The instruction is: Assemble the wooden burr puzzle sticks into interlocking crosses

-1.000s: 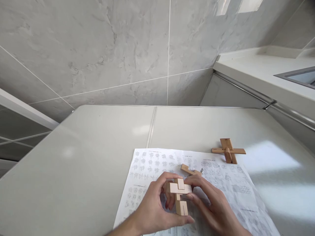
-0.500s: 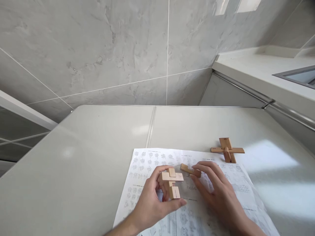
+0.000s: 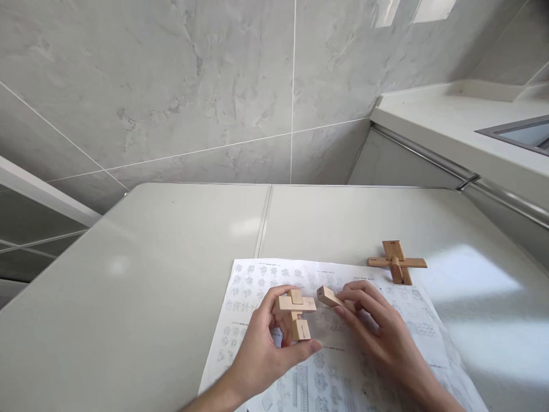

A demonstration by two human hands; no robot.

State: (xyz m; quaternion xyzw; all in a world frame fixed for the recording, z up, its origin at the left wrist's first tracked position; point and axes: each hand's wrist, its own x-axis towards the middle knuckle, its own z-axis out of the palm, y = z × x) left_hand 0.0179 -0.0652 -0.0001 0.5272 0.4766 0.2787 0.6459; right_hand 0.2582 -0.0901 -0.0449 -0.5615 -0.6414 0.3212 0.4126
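My left hand (image 3: 263, 343) is closed around a small assembly of interlocking wooden puzzle pieces (image 3: 295, 304), pale and crossed over one another. Its thumb presses from below, and some fingers are hidden behind the wood. Between the thumb and fingers of my right hand (image 3: 373, 326) is a single notched wooden puzzle piece (image 3: 328, 295), its thick end pointing left toward the assembly. A narrow gap separates the two. Under both hands lies a printed sheet (image 3: 309, 377) covered with small diagrams.
A darker wooden cross-shaped assembly (image 3: 397, 262) lies at the sheet's upper right edge. The white table (image 3: 171, 274) has a seam running across it. A tiled wall (image 3: 193, 86) rises behind, and a white counter (image 3: 450, 114) stands at the right.
My right hand has turned its puzzle piece, so that its thick end now faces left. The assembly in my left hand has shifted slightly left and tilted.
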